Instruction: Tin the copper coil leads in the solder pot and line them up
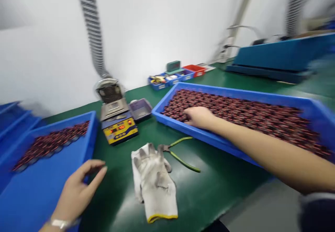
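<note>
My right hand reaches over the near left part of a long blue tray filled with small dark red and black parts. Its fingers are bent down at the parts, and the fingertips are hidden. My left hand is at the right edge of another blue tray, thumb and fingers curved with a gap between them and nothing held. Rows of similar parts lie along that tray's far side.
White gloves and green-handled pliers lie between the trays. Behind them stand a yellow-and-blue device with a red display, a grey bin and small bins. A ribbed hose hangs above.
</note>
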`<state>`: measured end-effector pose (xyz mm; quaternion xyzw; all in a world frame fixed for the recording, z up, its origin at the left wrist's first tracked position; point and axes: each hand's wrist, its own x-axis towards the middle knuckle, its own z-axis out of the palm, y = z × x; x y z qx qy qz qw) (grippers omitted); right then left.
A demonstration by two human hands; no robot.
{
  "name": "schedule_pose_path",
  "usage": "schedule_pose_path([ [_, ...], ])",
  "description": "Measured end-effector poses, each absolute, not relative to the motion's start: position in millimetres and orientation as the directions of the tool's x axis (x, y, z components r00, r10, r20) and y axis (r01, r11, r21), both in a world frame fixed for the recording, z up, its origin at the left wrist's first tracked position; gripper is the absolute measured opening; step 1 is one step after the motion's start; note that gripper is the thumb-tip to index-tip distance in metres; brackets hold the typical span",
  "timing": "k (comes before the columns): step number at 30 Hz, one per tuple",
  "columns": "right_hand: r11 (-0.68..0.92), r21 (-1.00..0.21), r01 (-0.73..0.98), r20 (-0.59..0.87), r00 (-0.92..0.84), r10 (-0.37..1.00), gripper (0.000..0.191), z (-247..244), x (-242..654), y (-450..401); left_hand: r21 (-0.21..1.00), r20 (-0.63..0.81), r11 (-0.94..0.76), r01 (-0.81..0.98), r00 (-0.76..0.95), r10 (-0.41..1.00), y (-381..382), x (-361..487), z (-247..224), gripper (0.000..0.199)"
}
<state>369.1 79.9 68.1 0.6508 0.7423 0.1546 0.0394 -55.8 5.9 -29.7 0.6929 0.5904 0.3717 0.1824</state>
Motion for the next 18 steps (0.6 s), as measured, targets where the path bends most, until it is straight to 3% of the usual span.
schedule_pose_path([
  [3, 0.323, 0.203, 0.924, 0.54, -0.381, 0.751, 0.028, 63.2, 352.3, 67.4, 0.686, 0.422, -0.123, 0.717, -0.255, 0.87, 32.8, -75.4, -10.2, 0.042],
  [5, 0.635, 0.164, 0.755, 0.583, -0.593, 0.555, 0.02, 50.4, 325.0, 51.4, 0.68, 0.425, -0.024, 0.732, -0.368, 0.827, 60.0, -98.6, -10.3, 0.042],
  [7, 0.863, 0.07, 0.501, 0.486, -0.772, 0.409, 0.013, 29.0, 286.1, 31.3, 0.661, 0.381, 0.054, 0.749, -0.397, 0.835, 88.8, -119.9, -16.6, 0.042],
  [10, 0.961, -0.109, 0.254, 0.297, -0.914, 0.276, 0.015, -11.9, 222.6, 8.8, 0.587, 0.337, 0.106, 0.802, -0.361, 0.869, 129.0, -134.6, -26.0, 0.045],
  [13, 0.942, -0.22, 0.253, 0.19, -0.936, 0.296, 0.024, -45.2, 178.2, 3.1, 0.546, 0.291, 0.159, 0.822, -0.364, 0.885, 158.5, -131.0, -29.5, 0.041],
  [18, 0.893, -0.27, 0.359, 0.056, -0.92, 0.387, 0.029, -59.2, 166.3, 5.7, 0.574, 0.21, 0.29, 0.766, -0.48, 0.852, 176.6, -120.2, -31.5, 0.03],
])
